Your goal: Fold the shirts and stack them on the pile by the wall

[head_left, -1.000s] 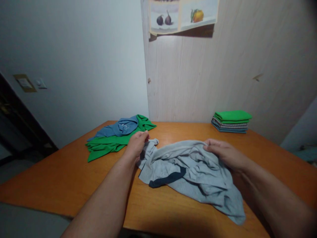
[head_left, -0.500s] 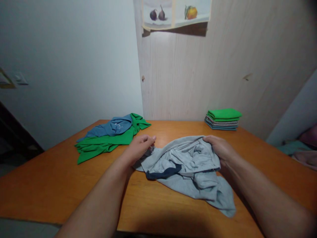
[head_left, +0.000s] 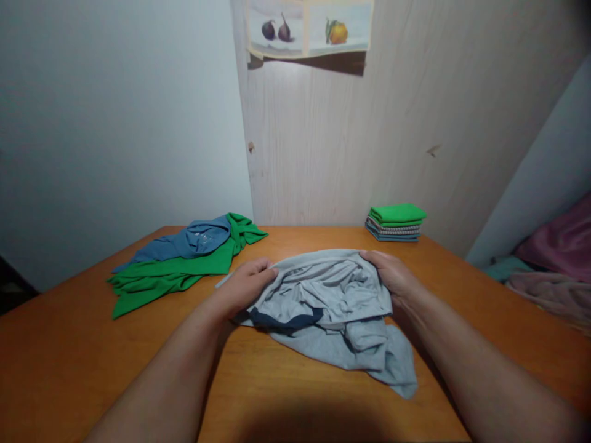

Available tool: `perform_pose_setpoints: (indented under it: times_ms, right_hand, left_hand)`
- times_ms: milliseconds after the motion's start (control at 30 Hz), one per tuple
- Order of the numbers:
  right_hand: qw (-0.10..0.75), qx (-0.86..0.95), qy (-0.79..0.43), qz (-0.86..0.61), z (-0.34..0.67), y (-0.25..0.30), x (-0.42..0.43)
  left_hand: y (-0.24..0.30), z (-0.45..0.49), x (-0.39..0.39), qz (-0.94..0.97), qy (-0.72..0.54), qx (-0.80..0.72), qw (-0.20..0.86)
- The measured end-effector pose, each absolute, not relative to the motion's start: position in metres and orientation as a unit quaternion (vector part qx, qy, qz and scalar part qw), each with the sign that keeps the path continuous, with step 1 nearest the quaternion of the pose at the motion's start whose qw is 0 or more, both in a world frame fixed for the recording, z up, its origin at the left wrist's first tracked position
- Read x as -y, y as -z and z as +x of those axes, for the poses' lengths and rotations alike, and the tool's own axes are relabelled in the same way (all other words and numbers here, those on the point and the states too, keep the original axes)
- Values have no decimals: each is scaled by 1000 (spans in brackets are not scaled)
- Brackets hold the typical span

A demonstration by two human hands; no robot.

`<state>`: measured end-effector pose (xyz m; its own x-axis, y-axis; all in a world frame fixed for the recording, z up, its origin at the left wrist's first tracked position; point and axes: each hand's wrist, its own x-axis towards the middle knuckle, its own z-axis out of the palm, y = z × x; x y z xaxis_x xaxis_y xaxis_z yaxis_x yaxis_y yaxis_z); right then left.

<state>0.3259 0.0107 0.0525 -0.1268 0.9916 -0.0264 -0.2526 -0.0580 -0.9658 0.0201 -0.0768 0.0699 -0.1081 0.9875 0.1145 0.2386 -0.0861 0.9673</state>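
A crumpled light grey garment [head_left: 323,295], likely a T-shirt, with a dark navy band [head_left: 286,319] lies bunched at the middle of the table. My left hand [head_left: 249,283] grips its upper left edge, thumb on top. At the upper right edge, my right hand [head_left: 385,271] pinches the cloth, its other fingers partly behind the fabric. Between the two hands the top edge is drawn up in an arc. Loose folds hang toward me and rest on the wood at lower right.
On the orange-brown wooden table [head_left: 64,344], a blue garment [head_left: 184,240] lies over a green one [head_left: 161,280] at the back left. A neat stack of folded clothes [head_left: 396,223], bright green on top, stands back right. Behind rises a wood-grain panel [head_left: 318,147] with fruit pictures [head_left: 307,27].
My left hand has closed on the grey garment's upper left edge, where its fingers were raised before. My right hand keeps its hold. The view has turned slightly right.
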Motion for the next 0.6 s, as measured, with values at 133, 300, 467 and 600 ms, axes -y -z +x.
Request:
perform_pose_setpoints:
  times_ms: [133,300,467,600]
  right_hand:
    - [508,468,-614,-382,325,-57,-6]
    - [499,502,-606,-362,328,-57,-8]
    - [501,505,-607,-353,330,-56,-10]
    - [497,503,-615,-350,330,-56,-9]
  left_hand:
    - [-72,18,75,526,-509,-546,408]
    - [-72,13,70,512,-535,-554,379]
    - [-74,11,70,492,-556,-562,365]
    - [-78,12,71,466,-588,-562,349]
